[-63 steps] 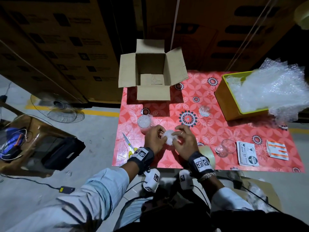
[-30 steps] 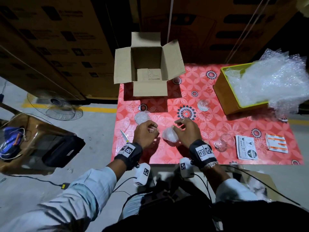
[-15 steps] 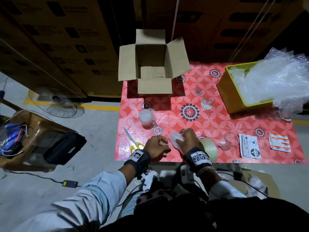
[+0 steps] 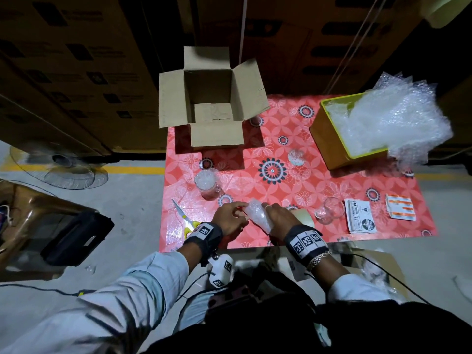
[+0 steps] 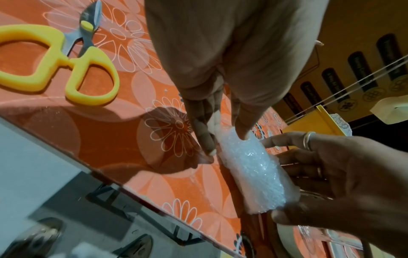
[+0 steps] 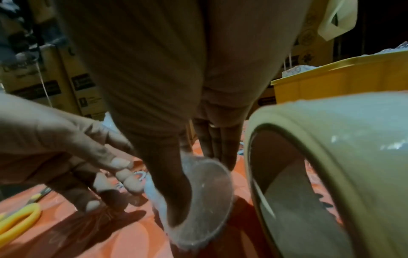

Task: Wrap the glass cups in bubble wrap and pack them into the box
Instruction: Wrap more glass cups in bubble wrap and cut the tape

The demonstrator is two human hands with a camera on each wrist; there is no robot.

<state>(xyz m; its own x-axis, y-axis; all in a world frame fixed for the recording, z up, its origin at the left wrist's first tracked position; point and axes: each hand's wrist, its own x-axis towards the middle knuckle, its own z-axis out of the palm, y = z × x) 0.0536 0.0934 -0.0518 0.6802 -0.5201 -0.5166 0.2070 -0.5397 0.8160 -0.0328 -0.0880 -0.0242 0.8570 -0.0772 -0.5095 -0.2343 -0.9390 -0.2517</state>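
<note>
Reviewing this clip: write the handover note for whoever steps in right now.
Right hand grips the bubble-wrapped cup near the table's front edge; left hand pinches its far end.
Cardboard box open, nothing packed in it.
Another wrapped cup stands on the table; a bare cup lies beside the tape roll.
Spare wrap in the yellow bin.
Left: finish this wrap, wrap the rest, pack.

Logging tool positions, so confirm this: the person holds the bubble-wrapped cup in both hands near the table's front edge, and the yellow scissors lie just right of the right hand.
Wrong side. The yellow scissors lie left of the left hand, as the head view shows. The rest stands: both hands, with the right hand, hold the bubble-wrapped cup near the table's front edge.
</note>
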